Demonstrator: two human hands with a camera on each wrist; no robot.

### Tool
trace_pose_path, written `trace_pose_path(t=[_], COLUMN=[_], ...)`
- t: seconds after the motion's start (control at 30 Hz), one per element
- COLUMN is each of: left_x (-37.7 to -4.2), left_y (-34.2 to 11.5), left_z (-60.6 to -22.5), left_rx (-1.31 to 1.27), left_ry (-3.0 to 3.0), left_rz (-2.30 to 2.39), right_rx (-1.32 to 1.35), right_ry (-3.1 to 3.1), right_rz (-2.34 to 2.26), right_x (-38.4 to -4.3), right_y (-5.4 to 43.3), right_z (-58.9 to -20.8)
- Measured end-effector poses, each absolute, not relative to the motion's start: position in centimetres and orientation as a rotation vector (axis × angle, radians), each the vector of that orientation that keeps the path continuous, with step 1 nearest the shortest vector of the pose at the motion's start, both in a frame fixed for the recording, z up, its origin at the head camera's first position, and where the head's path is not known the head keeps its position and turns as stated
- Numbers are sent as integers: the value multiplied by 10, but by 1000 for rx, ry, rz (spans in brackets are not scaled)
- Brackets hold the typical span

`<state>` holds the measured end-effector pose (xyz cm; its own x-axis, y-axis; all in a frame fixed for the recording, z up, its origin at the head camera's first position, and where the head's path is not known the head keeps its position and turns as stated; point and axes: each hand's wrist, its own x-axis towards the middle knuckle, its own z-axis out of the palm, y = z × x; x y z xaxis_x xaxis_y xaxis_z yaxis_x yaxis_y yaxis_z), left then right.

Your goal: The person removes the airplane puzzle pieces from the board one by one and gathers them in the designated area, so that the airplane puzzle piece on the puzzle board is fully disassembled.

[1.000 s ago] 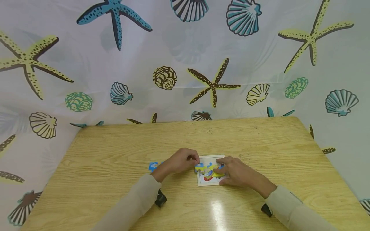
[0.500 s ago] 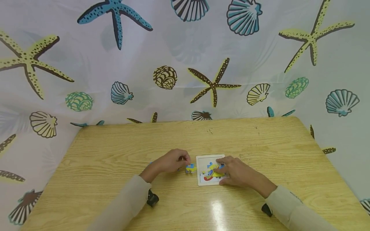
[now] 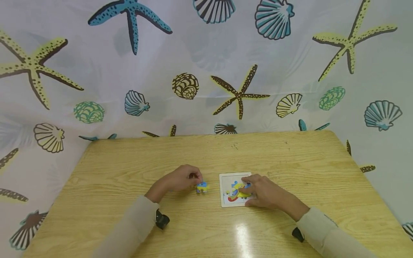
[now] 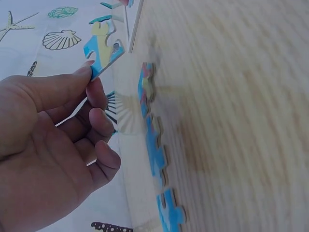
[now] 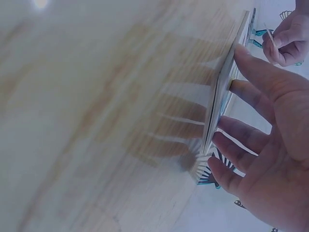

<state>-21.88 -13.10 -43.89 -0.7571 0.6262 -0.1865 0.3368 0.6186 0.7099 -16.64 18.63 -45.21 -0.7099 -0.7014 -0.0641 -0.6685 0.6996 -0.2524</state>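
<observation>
Between thumb and forefinger, my left hand [image 3: 180, 178] pinches a blue and yellow jigsaw piece [image 4: 104, 48]. It is held above the table, left of a square white-rimmed puzzle tray [image 3: 222, 195]. Several fitted jigsaw pieces [image 3: 233, 193] make up part of a yellow, blue and red picture low in the tray; its upper left shows bare backing. My right hand [image 3: 267, 193] rests across the tray's right side with fingers spread and nearly straight, covering part of the picture. In the right wrist view, its fingertips [image 5: 241, 52] lie along the tray's edge.
Several loose jigsaw pieces [image 4: 155, 150], mostly blue, lie in a row on the wooden table [image 3: 129, 157] near my left hand; in the head view the left arm hides them. A shell-and-starfish cloth [image 3: 200, 50] hangs behind the table and along both sides.
My left hand has drawn back leftward from the tray, carrying the blue and yellow jigsaw piece with it. The right hand and the tray have stayed in place.
</observation>
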Motion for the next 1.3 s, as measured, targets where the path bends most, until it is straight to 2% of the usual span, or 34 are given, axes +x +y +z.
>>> trace_pose_path(t=[0.63, 1.3], left_x=[-220, -212], left_y=[-183, -204], left_z=[-430, -432], left_rx=[781, 724], left_ry=[2456, 2468], left_rz=[863, 815], right_rx=[-1113, -1127], right_ry=[2756, 2760], right_rz=[-326, -347], right_x=[-167, -168], right_y=[188, 190], right_z=[-453, -455])
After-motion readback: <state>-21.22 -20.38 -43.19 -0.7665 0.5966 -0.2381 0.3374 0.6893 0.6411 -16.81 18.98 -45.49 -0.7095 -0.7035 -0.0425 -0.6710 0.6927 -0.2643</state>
